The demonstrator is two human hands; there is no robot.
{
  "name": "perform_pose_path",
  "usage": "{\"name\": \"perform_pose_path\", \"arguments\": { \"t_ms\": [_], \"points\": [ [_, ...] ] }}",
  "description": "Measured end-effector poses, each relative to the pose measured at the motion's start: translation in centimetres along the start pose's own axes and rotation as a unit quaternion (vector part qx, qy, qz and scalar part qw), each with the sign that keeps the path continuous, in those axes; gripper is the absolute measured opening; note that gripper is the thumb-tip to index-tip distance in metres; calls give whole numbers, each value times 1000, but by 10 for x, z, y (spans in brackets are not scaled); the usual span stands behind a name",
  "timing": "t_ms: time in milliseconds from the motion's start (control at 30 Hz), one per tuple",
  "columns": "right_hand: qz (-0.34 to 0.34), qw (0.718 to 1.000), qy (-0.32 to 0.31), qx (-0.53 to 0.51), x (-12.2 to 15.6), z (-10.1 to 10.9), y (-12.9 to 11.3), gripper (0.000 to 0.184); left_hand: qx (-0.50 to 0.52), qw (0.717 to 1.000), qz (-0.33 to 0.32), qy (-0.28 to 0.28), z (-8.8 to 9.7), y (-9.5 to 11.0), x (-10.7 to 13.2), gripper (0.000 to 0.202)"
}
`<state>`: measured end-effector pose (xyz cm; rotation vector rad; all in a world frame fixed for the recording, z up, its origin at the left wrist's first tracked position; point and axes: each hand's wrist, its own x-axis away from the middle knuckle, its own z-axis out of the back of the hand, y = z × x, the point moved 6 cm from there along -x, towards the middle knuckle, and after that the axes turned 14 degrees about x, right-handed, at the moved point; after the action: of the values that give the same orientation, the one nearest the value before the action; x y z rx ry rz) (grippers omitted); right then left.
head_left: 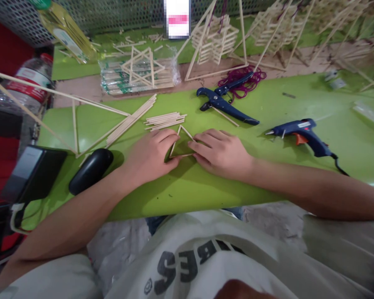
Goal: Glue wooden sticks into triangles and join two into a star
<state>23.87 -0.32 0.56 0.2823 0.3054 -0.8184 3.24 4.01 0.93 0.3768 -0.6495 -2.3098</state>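
Observation:
A small triangle of thin wooden sticks (187, 133) lies on the green tabletop between my hands. My left hand (154, 151) pinches its left corner between thumb and fingers. At the right corner, my right hand (222, 153) holds the sticks with its fingers closed. Just beyond my left hand lie a pile of short wooden sticks (165, 119) and a bundle of longer wooden sticks (132, 119). A blue-handled cutter (224, 104) rests beyond my right hand, with a loose stick under it. To the right is a blue hot glue gun (302, 132).
A black glasses case (91, 171) and a dark device (34, 172) sit at the left. Bottles (67, 33), a stick star (143, 66) on bagged sticks, purple cord (243, 83) and hanging stick frames (216, 41) line the back. A large stick frame (75, 124) stands at left.

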Motion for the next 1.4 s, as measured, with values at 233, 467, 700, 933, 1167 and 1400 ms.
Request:
{"name": "perform_pose_path", "arguments": {
  "t_ms": [233, 467, 700, 933, 1167, 1400],
  "points": [
    [-1, 1000, -9, 4, 0, -2, 0, 27, -8, 1000, 1, -4, -1, -1, -1, 48],
    [2, 1000, 7, 7, 0, -1, 0, 26, 3, 1000, -2, 3, 0, -2, -1, 46],
    [-2, 1000, -1, 9, 1, -1, 0, 26, 11, 1000, 2, -2, -2, -2, -2, 47],
    [-15, 999, -32, -7, 2, -4, 2, 30, 2, 1000, 9, -7, -2, 0, 0, 57],
    [-21, 999, -31, -23, 6, -5, 4, 34, 19, 999, 24, -17, -1, 1, 3, 62],
    [-42, 998, -26, -46, 12, 3, 14, 57, 3, 999, 49, -15, 2, 2, 3, 66]
  ]
}}
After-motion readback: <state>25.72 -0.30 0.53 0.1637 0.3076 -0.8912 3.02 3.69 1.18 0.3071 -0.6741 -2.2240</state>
